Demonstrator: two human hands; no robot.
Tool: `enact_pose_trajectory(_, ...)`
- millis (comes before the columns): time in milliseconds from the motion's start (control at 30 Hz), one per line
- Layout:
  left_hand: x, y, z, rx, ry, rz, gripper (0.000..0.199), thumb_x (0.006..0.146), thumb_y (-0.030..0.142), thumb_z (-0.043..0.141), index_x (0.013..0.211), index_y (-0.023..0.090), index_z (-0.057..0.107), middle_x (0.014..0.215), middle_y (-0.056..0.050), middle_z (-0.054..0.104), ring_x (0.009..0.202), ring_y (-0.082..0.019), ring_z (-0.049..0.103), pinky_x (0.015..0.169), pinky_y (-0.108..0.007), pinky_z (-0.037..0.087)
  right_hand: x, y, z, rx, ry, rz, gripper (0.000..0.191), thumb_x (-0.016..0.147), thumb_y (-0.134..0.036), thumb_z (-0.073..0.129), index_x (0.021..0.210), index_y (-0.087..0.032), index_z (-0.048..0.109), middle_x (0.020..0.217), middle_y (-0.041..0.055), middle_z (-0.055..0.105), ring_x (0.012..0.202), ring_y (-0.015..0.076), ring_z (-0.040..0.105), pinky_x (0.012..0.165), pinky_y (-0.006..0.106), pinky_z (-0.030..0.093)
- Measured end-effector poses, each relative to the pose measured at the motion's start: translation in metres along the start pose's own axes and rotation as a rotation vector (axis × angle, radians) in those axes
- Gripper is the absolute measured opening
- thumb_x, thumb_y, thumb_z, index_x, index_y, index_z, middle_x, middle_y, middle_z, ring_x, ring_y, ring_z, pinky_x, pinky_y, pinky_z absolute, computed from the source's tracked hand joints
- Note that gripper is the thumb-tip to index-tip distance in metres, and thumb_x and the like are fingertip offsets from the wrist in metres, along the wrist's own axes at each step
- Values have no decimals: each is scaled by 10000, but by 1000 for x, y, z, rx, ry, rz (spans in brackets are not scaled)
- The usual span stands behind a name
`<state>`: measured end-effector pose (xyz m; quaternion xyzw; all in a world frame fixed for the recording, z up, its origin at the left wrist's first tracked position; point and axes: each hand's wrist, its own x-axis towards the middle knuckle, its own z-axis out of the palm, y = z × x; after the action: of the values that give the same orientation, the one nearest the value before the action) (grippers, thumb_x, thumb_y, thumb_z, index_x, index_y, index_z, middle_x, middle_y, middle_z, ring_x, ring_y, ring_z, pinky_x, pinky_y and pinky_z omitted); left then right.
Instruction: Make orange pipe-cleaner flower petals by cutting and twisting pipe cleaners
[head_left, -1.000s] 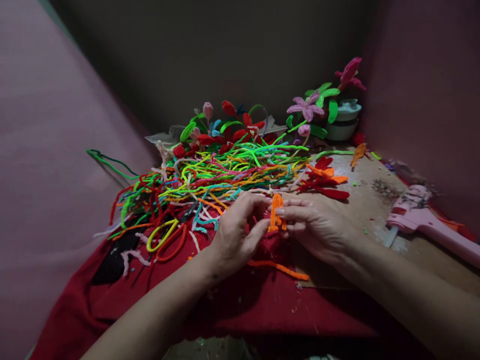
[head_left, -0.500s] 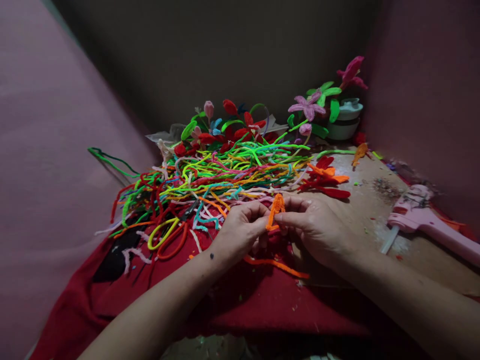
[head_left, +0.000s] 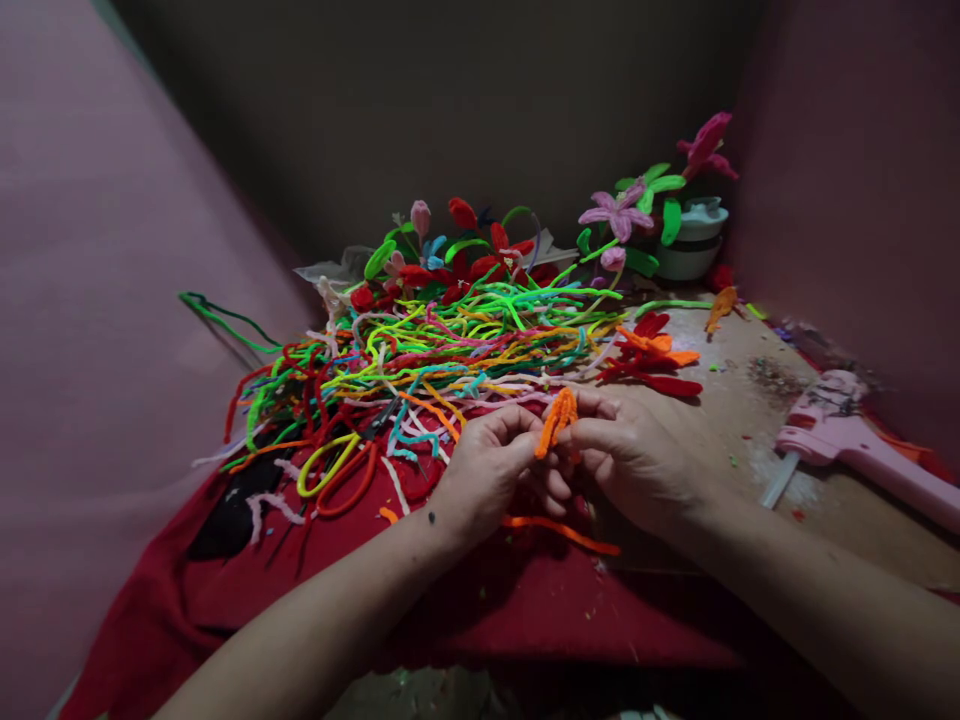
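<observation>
An orange fuzzy pipe cleaner (head_left: pixel 557 422), bent into a narrow folded loop, is held upright between both hands above the red cloth. My left hand (head_left: pixel 504 462) pinches its left side between thumb and forefinger, the other fingers curled beneath. My right hand (head_left: pixel 626 450) grips it from the right, thumb in front; the fingertips behind are partly hidden. Below the hands, an orange pipe cleaner strip (head_left: pixel 574 537) lies on the cloth. Just beyond the right hand rest orange petals (head_left: pixel 656 345) and red petals (head_left: pixel 660 386).
A heap of colourful pipe cleaners (head_left: pixel 450 335) spreads behind the hands. Scissors (head_left: pixel 341 470) with yellow and red handles lie left. A pink glue gun (head_left: pixel 832 425) rests on the board (head_left: pixel 739 400) at right. Pipe-cleaner flowers (head_left: pixel 616 213) and a pale pot (head_left: pixel 690 240) stand behind.
The orange pipe cleaner has gone from an open triangular loop to a narrower, folded shape. Both hands have shifted slightly, and the left hand's lower fingers show more.
</observation>
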<state>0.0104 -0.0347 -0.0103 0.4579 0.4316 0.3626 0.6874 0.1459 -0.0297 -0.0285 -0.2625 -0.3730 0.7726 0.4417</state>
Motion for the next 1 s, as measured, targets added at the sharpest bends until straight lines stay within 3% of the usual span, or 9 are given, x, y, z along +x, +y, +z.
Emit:
enact_pose_trajectory(133,2,0,-3,18,-37,35,118,783,246,555,766,152,486,543,7,604,453,-106,577,476,-230,500,2,-2,0,-12,-6,-28,30,730,-225,553,741,-203,569,541,-22,568,392,123,503,389,247,394)
enact_pose_trajectory(233,5,0,-7,66,11,152,187,745,264,625,855,172,506,641,25,605,477,-94,563,457,-219,486,3,-7,1,-44,30,-52,47,714,-178,551,703,-194,595,511,-24,557,424,120,509,446,251,408)
enact_pose_trajectory(333,7,0,-12,187,56,354,194,737,238,643,907,183,567,745,12,611,558,-91,567,524,-223,491,3,-12,2,-53,54,-55,82,680,-144,572,726,-180,630,540,-20,571,468,104,506,478,230,402)
enact_pose_trajectory(467,7,0,-19,520,120,687,88,768,186,611,833,175,669,802,-21,604,765,-118,576,705,-238,478,3,-13,0,-47,72,-24,119,650,-114,576,736,-159,647,618,-8,575,533,91,494,471,199,390)
enact_pose_trajectory(633,7,-1,-28,829,55,957,193,806,119,547,913,211,678,849,-26,566,809,-108,560,710,-222,462,3,-12,-1,-22,55,47,132,625,-120,618,743,-159,662,657,-3,580,564,91,489,481,194,405)
enact_pose_trajectory(800,7,6,-31,857,-55,968,181,800,140,562,906,223,683,901,-35,552,887,-121,559,767,-239,476,2,-14,0,10,85,69,85,616,-115,634,686,-161,650,664,-9,574,573,89,492,470,191,393)
enact_pose_trajectory(900,5,16,-32,818,-161,864,189,817,176,543,922,234,688,959,-54,560,942,-147,554,820,-283,471,3,-14,-1,-12,83,90,63,599,-94,622,639,-144,630,628,-10,545,525,76,458,459,194,383)
enact_pose_trajectory(1000,2,26,-33,772,-226,730,190,830,215,526,915,210,696,907,-63,578,866,-145,567,776,-275,476,3,-12,-2,-36,57,117,55,599,-86,617,631,-130,622,636,-2,554,494,65,454,455,196,391)
